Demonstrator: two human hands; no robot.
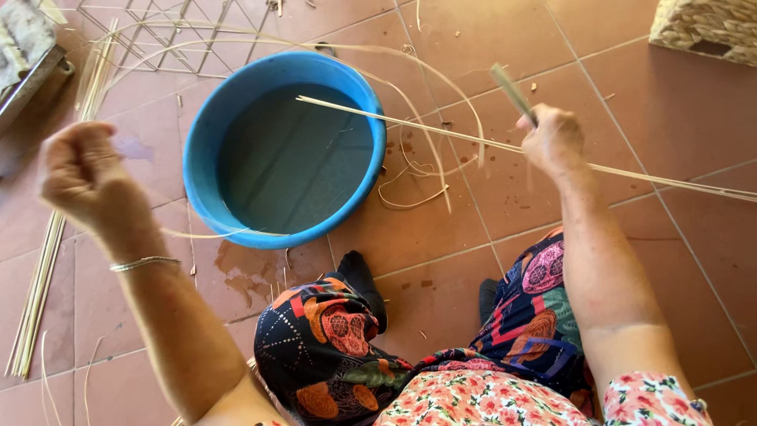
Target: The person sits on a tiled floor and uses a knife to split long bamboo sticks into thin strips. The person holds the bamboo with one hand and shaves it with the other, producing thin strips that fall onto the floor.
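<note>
Blue tub (pixel 203 150) of water sits on the floor (pixel 441 244), close for wetting. Both hands, right (pixel 552 140) and left (pixel 79 173), are fisted, pulling 1 thin reed (pixel 410 122) tight.

Head camera looks steeply down, close.

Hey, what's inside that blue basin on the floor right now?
The blue basin holds dark water; no reeds show soaking in it. A thin reed strip, gripped by the right hand, crosses above its rim. The murky water hides the bottom.
</note>
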